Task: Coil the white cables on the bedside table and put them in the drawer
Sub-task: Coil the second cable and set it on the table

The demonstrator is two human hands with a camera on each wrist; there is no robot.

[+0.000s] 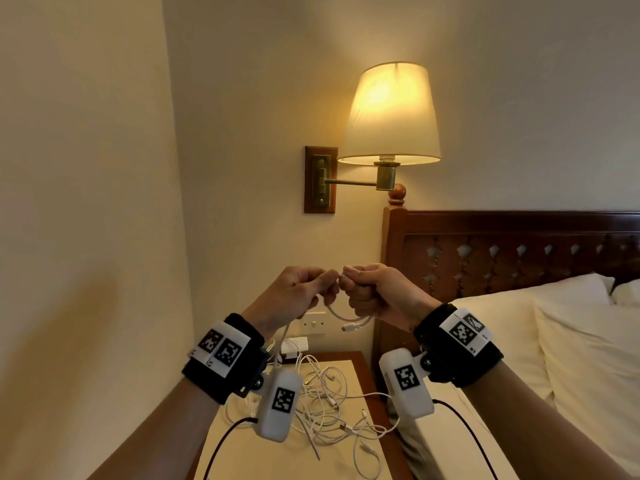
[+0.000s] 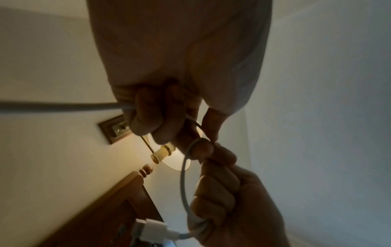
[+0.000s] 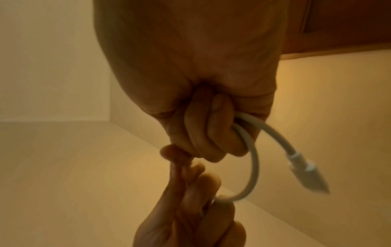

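Both hands are raised above the bedside table and meet at the fingertips. My right hand grips a white cable in a fist; a short loop and the plug hang below it. My left hand pinches the same cable, which runs down from it toward the table. In the right wrist view the cable loops from my right hand to the left hand's fingers, the plug dangling. The left wrist view shows the left hand, the cable and the right hand. Several loose white cables lie tangled on the table.
A lit wall lamp hangs above the hands. A wall socket with a white charger sits behind the table. The bed with white pillows and wooden headboard stands at the right. No drawer is visible.
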